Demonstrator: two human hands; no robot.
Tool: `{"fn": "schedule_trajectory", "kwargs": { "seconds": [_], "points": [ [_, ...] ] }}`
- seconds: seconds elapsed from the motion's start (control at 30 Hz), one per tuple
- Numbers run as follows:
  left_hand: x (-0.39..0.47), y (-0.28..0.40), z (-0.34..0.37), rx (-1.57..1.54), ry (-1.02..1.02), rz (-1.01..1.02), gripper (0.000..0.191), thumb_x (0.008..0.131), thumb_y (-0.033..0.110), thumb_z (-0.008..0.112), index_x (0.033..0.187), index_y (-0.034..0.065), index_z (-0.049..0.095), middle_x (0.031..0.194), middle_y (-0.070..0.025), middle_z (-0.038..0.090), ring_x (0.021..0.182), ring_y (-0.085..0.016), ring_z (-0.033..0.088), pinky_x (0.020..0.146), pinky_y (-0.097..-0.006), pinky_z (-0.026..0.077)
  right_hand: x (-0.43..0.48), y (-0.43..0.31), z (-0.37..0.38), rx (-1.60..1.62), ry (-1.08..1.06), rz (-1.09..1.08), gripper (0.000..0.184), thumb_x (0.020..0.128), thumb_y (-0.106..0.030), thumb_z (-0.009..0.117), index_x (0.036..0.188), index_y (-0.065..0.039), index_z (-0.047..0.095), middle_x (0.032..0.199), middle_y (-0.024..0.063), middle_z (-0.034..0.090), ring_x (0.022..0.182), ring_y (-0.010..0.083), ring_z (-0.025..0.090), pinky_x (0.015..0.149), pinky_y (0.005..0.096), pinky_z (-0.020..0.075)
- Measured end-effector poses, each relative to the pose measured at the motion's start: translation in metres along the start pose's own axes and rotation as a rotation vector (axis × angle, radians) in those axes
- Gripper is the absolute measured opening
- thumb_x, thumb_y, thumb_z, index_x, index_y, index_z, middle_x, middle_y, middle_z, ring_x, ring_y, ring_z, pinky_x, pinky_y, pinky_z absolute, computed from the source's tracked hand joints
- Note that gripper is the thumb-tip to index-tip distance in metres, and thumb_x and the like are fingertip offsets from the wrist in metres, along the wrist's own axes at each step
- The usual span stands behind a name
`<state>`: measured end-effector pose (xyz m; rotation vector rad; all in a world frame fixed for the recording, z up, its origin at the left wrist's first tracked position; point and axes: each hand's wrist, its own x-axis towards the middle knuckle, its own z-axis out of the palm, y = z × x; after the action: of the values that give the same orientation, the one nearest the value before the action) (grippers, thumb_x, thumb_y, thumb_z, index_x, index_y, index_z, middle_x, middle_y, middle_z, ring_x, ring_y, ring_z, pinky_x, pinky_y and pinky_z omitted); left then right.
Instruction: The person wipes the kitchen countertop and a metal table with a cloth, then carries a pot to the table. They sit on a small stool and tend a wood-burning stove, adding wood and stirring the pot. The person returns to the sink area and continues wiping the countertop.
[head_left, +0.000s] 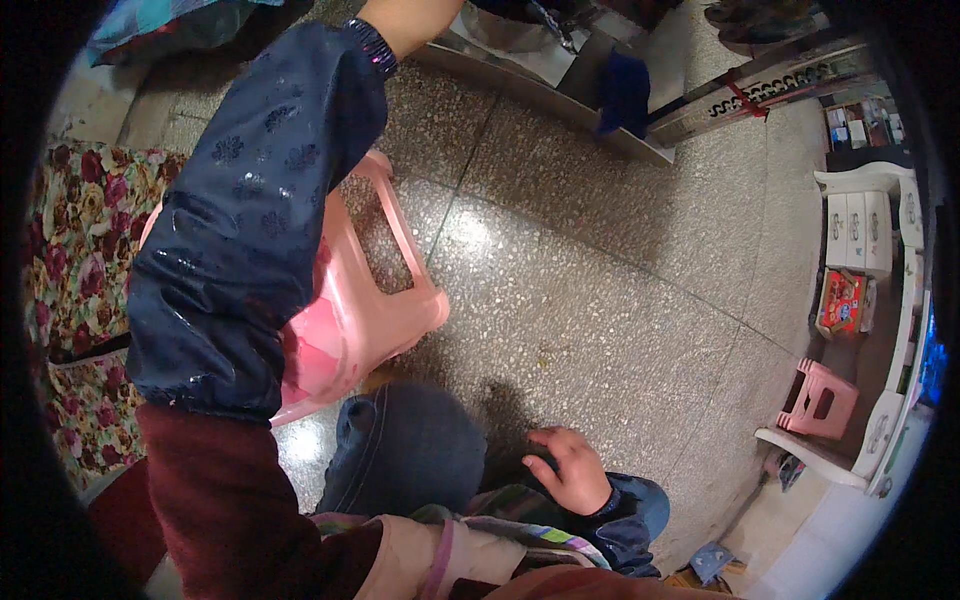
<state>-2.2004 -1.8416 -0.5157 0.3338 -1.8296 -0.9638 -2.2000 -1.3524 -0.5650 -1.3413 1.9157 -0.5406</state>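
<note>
My left arm, in a shiny dark-blue sleeve cover (240, 187), reaches up to the top of the head view. Only the wrist and the near part of my left hand (417, 21) show there; the top edge cuts off the fingers. Under that forearm is a pink plastic stool (360, 300), partly hidden by the sleeve. My right hand (571, 474) hangs low at the front, fingers slightly curled and apart, holding nothing. It is beside my bent knee in dark jeans (412, 450), above the speckled terrazzo floor (585, 322).
Floral fabric (90, 262) lies at the left. A low metal frame (517, 82) with a dark-blue cloth (625, 94) stands at the top. Along the right are a white cabinet (900, 300), a red box (843, 301) and a smaller pink stool (823, 403).
</note>
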Motion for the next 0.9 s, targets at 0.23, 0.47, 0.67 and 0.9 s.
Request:
{"fn": "schedule_trajectory", "kwargs": {
  "seconds": [0.23,0.47,0.67,0.9],
  "points": [
    [-0.001,-0.005,0.003,0.079,0.111,-0.022,0.025,0.095,0.024,0.057,0.100,-0.0002,0.056,0.083,-0.0094,0.060,0.077,-0.018,0.056,0.071,-0.0323,0.045,0.003,-0.001,0.000,0.033,-0.075,0.058,0.032,0.081,-0.018,0.070,0.108,-0.003,0.061,0.100,0.0167,0.063,0.092,0.0366,0.060,0.081,0.0422,0.0488],
    [-0.002,0.003,0.005,0.055,0.159,-0.105,0.028,0.093,0.027,0.059,0.097,-0.0007,0.057,0.082,-0.0126,0.062,0.077,-0.022,0.059,0.071,-0.0349,0.046,0.004,0.001,0.007,0.019,-0.082,0.064,0.033,0.081,-0.018,0.070,0.108,-0.003,0.061,0.099,0.0169,0.063,0.092,0.0371,0.060,0.080,0.0420,0.0490],
    [0.001,0.004,0.003,0.017,0.123,-0.061,0.028,0.094,0.027,0.058,0.096,-0.0003,0.058,0.085,-0.0118,0.063,0.079,-0.021,0.058,0.073,-0.0341,0.045,0.003,-0.001,0.010,-0.018,-0.051,0.055,0.032,0.081,-0.018,0.071,0.107,-0.003,0.061,0.097,0.0165,0.063,0.090,0.0371,0.060,0.078,0.0424,0.0489],
    [0.004,-0.009,0.000,-0.083,0.105,-0.042,0.025,0.095,0.027,0.056,0.101,0.0027,0.060,0.076,-0.0024,0.058,0.068,-0.013,0.052,0.061,-0.0287,0.042,0.005,-0.005,0.008,-0.035,-0.011,0.013,0.031,0.081,-0.021,0.070,0.105,-0.004,0.062,0.093,0.0153,0.063,0.087,0.0360,0.060,0.077,0.0431,0.0489]
  ]
}}
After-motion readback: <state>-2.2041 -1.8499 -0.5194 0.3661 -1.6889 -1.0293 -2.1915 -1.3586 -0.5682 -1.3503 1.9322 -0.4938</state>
